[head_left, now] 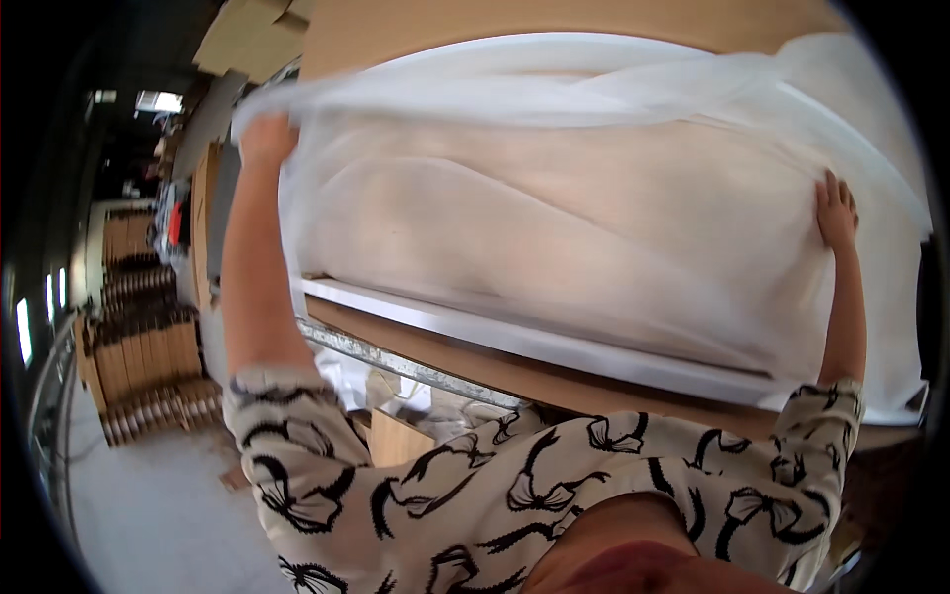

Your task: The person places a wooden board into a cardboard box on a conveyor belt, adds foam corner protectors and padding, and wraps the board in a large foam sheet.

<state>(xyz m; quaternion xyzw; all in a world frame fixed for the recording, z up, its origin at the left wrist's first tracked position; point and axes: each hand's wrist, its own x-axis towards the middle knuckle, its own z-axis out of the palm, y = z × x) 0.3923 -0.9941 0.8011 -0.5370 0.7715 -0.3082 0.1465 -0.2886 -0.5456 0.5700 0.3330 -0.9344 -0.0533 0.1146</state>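
A thin white translucent sheet (554, 218) lies spread over a flat wooden panel (515, 342) on a brown table (475, 366). My left hand (267, 139) is stretched out to the sheet's far left corner and grips its edge there. My right hand (836, 210) presses flat on the sheet near its right side, fingers apart. Both arms reach forward, and my sleeves have a black bow pattern on cream cloth. The sheet is wrinkled and lifted along its far edge.
Cardboard pieces (247, 35) lean at the upper left. Stacks of wooden boards (148, 356) stand on the grey floor (148, 495) at the left. A metal table rail (396, 361) runs along the table's near edge, with white scraps under it.
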